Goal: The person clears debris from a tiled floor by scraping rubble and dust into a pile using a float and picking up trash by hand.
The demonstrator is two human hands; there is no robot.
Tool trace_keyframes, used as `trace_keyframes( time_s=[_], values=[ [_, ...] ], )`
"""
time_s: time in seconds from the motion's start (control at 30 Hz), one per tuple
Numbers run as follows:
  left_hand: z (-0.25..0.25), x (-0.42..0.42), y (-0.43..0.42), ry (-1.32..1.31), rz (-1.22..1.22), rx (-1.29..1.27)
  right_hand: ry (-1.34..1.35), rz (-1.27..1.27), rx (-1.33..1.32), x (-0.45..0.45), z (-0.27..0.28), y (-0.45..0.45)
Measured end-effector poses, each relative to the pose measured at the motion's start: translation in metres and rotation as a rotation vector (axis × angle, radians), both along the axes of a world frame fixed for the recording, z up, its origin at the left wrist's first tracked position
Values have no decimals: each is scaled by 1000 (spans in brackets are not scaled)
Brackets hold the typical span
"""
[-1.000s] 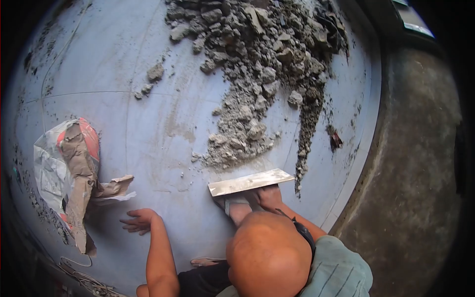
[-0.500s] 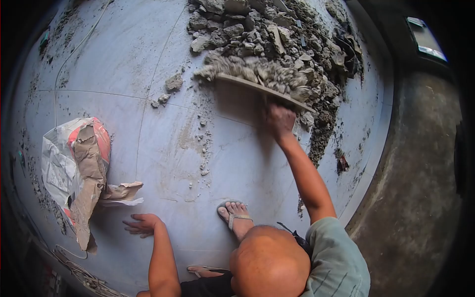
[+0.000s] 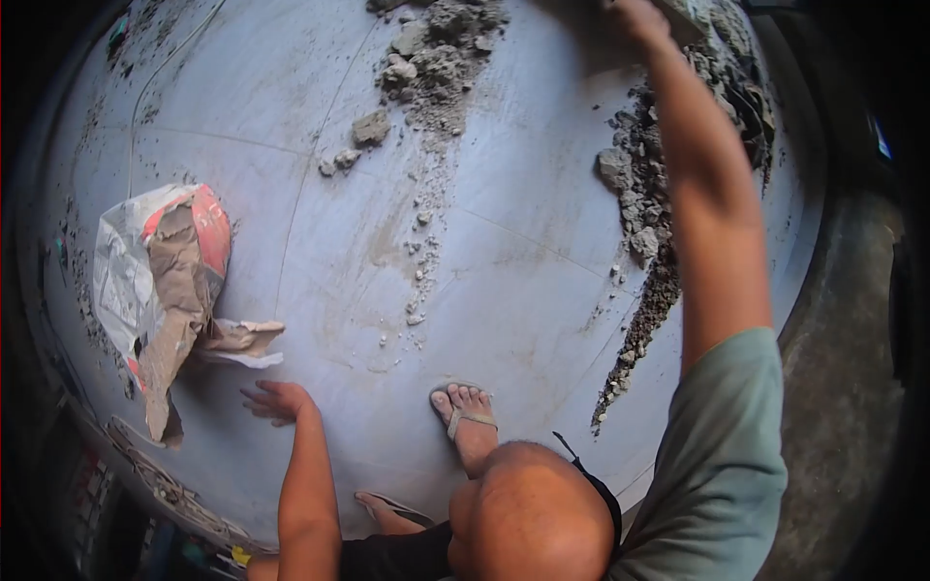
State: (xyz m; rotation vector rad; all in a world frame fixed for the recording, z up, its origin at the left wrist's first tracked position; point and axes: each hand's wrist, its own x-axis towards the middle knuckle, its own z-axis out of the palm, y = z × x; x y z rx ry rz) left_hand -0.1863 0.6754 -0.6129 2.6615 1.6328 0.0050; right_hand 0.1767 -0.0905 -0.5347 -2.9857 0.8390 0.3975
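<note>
My left hand [image 3: 276,402] rests on the pale tiled floor [image 3: 523,329] with its fingers spread and holds nothing, just below a torn flap of a paper bag [image 3: 184,281]. At the top edge, at the end of my outstretched arm, my right hand [image 3: 639,21] is closed on a flat board, which is blurred and mostly hidden or out of frame. Grey rubble [image 3: 635,184] lies under and beside the right forearm. Another strip of rubble [image 3: 441,63] is at the top centre, trailing crumbs downward.
A sandalled foot [image 3: 468,421] stands at the lower centre, with a second foot [image 3: 387,513] below left. Loose lumps [image 3: 370,128] lie upper left of centre. A thin cable [image 3: 160,77] runs at the upper left, and coiled cords [image 3: 170,484] lie lower left.
My right hand has pushed the board from near the feet up and away to the top right, moving rubble and baring a strip of floor. My left hand stays on the floor.
</note>
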Motion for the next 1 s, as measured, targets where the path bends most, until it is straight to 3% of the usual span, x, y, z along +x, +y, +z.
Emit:
trace_keyframes(
  time_s=[0.07,0.1,0.17,0.2,0.23,0.27,0.33,0.4,0.5,0.6,0.63,0.77,0.8,0.87,1.0],
  values=[
    [4,3,4,27,27,-71,-122,160,-197,18,62,41],
    [-2,1,14,27,17,-85,-218,133,-164,12,82,64],
    [-3,-2,27,19,33,-132,-313,240,-215,-13,103,104],
    [6,-6,27,6,-35,-122,-307,325,-210,-20,84,86],
    [11,-4,21,-13,-110,-120,-425,307,-154,-47,78,108],
    [14,2,12,-34,-191,-119,-269,199,36,-80,97,154],
    [29,5,-26,-281,-582,-160,-390,258,488,-159,79,193],
    [65,27,-93,-287,-905,-398,-588,621,643,-231,67,249],
    [76,79,-149,-537,-1023,-683,-186,595,686,-327,77,303],
    [76,174,-176,-720,-892,-879,-69,552,765,-387,69,333],
    [62,208,-176,-765,-906,-840,-31,567,778,-399,63,340],
    [33,290,-154,-752,-992,-760,66,666,764,-392,44,371],
    [16,294,-140,-758,-1002,-763,22,654,739,-378,41,377],
    [13,286,-137,-684,-1241,-435,-52,623,697,-335,34,381],
    [17,277,-141,-622,-1267,-363,-306,396,438,-219,27,347]
  ],
)
